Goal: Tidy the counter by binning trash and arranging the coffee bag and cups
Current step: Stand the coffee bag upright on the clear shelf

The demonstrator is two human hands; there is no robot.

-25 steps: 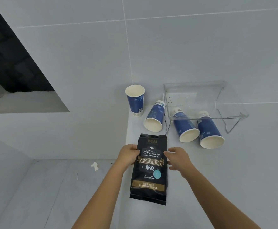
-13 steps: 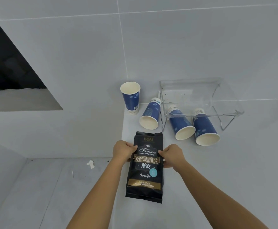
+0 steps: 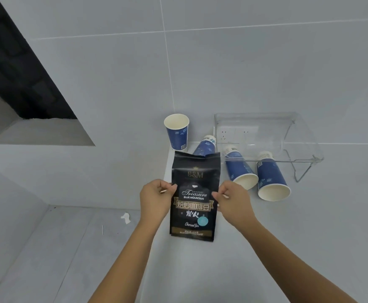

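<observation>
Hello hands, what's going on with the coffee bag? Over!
Left hand and right hand both grip the coffee bag by its sides. Bag upright. Three cups lying tipped behind it, one cup standing.

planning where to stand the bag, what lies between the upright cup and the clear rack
In the head view, one tipped cup lies between the upright cup and the clear rack, partly hidden by the coffee bag.

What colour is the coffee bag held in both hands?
Black, with gold and white lettering; the head view shows the coffee bag best.
</observation>
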